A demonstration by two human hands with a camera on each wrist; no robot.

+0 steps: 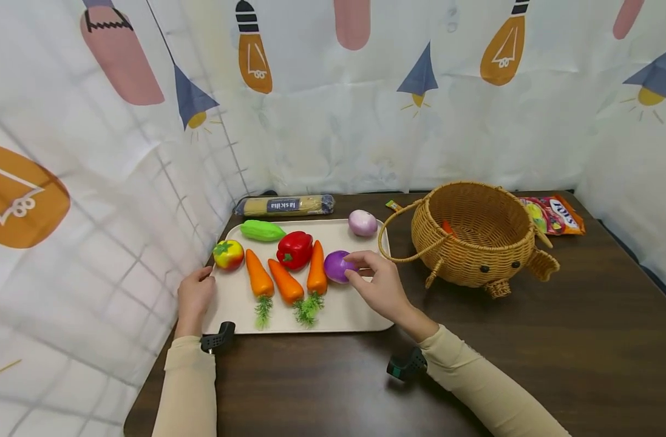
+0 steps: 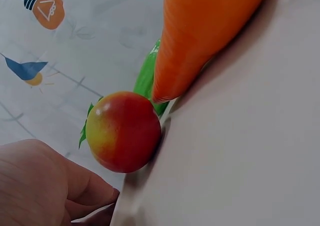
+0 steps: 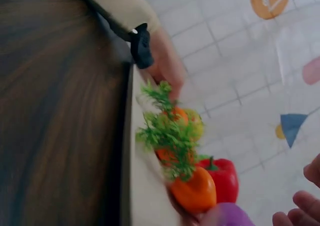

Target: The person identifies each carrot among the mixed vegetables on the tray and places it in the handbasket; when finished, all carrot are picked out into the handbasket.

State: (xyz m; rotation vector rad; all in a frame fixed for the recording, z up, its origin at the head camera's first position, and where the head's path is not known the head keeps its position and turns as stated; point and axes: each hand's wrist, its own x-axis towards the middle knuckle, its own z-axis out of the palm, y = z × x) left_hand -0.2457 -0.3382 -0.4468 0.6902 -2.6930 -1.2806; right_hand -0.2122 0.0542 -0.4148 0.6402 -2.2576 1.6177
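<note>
My left hand (image 1: 196, 296) grips the left rim of a beige tray (image 1: 234, 315), its fingertips on the edge beside a red-and-yellow toy fruit (image 2: 124, 132). Over the tray's right half, my right hand (image 1: 382, 285) has thumb and fingers spread at the right side of a purple toy onion (image 1: 336, 267). Part of that onion appears low in the right wrist view, with the fingers (image 3: 305, 206) apart from it. Left of the onion lie three toy carrots (image 1: 317, 270) with leafy green tops and a red bell pepper (image 1: 295, 250).
On the tray's far side are a green vegetable (image 1: 261, 230) and a paler onion (image 1: 362, 223). Behind it lies a pasta packet (image 1: 286, 206). A wicker basket (image 1: 464, 261) with a looped handle stands at the right, an orange item inside. Beyond it is a candy bag (image 1: 553, 215).
</note>
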